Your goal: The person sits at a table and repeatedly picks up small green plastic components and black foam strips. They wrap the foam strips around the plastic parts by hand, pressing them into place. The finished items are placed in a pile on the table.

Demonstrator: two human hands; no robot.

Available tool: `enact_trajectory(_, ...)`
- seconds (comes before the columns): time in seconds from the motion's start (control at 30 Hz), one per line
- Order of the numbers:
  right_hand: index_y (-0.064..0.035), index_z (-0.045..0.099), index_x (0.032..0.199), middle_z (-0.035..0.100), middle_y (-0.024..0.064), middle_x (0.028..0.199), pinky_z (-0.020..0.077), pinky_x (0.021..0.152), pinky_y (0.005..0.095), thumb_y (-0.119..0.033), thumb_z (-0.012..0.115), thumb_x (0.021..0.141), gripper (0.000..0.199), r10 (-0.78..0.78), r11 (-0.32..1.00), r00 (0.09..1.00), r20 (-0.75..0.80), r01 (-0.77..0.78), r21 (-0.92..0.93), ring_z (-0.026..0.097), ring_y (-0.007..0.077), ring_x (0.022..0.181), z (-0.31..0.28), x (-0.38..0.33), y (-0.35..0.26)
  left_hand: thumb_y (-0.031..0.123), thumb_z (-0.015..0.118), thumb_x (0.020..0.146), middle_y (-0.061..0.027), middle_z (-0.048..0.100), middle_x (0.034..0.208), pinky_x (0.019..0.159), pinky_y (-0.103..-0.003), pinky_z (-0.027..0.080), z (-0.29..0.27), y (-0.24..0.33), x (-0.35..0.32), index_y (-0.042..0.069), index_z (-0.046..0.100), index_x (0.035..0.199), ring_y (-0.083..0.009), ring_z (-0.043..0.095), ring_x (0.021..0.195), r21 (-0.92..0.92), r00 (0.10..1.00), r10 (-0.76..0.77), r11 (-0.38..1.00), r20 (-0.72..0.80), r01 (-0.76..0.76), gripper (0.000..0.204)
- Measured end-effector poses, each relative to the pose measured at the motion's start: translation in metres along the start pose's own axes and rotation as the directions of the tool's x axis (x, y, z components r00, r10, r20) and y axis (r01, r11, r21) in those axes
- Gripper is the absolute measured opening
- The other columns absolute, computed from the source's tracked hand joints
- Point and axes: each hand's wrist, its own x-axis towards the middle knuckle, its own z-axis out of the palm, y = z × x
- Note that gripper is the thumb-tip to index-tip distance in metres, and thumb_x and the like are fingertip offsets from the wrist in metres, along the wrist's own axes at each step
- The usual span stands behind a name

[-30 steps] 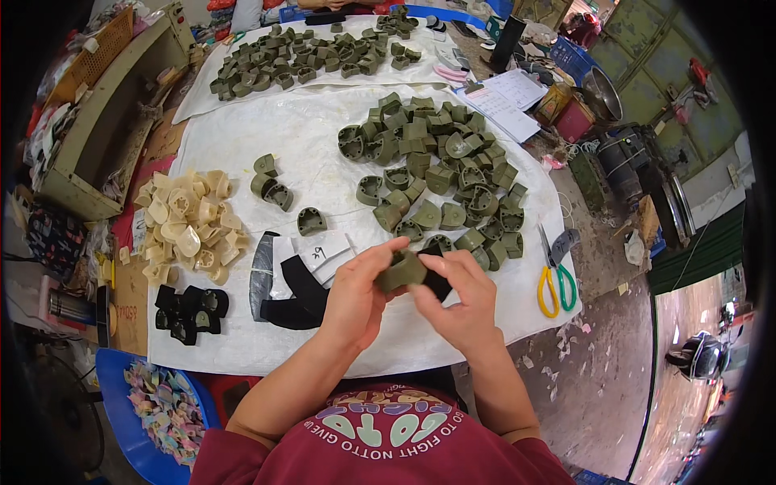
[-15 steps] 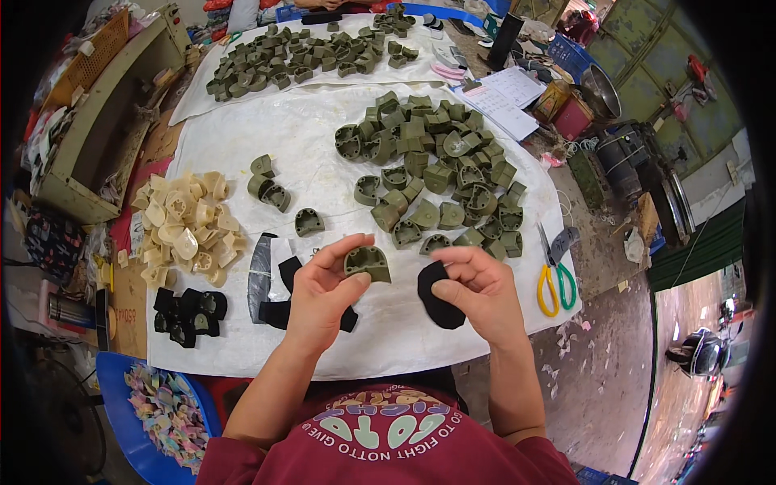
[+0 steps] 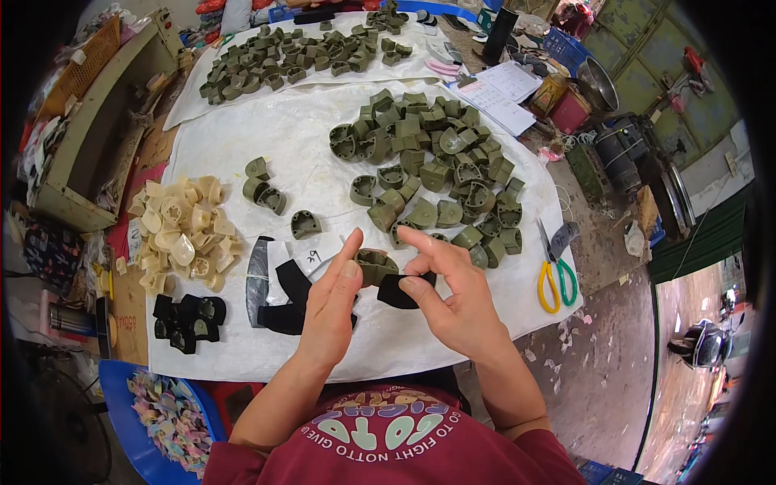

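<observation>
An olive-green shoe heel block (image 3: 375,262) with a hollowed face is held at the fingertips of my left hand (image 3: 325,314), whose fingers point up, fairly straight. Pinched between thumb and fingers of my right hand (image 3: 449,301) is a black fabric piece (image 3: 394,293), its edge against or very close to the heel block; I cannot tell whether they touch. Beside my left hand lie more black fabric pieces (image 3: 293,284) and a dark curved strip (image 3: 259,283). Farther left sits a cluster of black-covered heel blocks (image 3: 184,334).
A large pile of green heel blocks (image 3: 436,174) lies ahead on the white sheet (image 3: 242,149), another pile (image 3: 283,61) behind. Cream heel blocks (image 3: 182,238) are heaped left. Scissors (image 3: 552,267) lie right, papers (image 3: 505,93) beyond. A blue basin (image 3: 117,408) of scraps stands lower left.
My right hand has brought the black fabric piece leftward to the heel block. My left hand has shifted slightly right and its fingers have straightened.
</observation>
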Motion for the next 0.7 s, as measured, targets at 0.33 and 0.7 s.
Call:
enact_trajectory(0.33,-0.0087,0.045,0.136,0.064,0.0085,0.083,0.0440,0.083,0.0363,-0.001,0.063,0.081,0.059,0.099,0.992,0.993,-0.060,-0.094,0.085,0.057,0.0266,0.087,0.003,-0.001,-0.004,-0.005,0.045,0.084,-0.0098,0.045,0.129,0.096,-0.026,0.038,0.010,0.009,-0.005,0.000,0.020,0.149,-0.0145,0.047,0.113,0.165,1.000,-0.003,0.986,0.028,-0.002,0.070)
enact_trajectory(0.7,-0.0075,0.046,0.134,0.064,0.0090,0.081,0.0449,0.080,0.0371,-0.001,0.063,0.081,0.056,0.113,0.990,0.992,-0.061,-0.107,0.094,0.058,0.0269,0.083,0.004,-0.001,-0.005,-0.001,0.060,0.083,-0.0121,0.054,0.118,0.090,-0.029,0.045,0.012,-0.004,-0.002,0.000,0.026,0.146,-0.0178,0.055,0.104,0.448,0.965,0.259,0.858,0.047,-0.252,0.072)
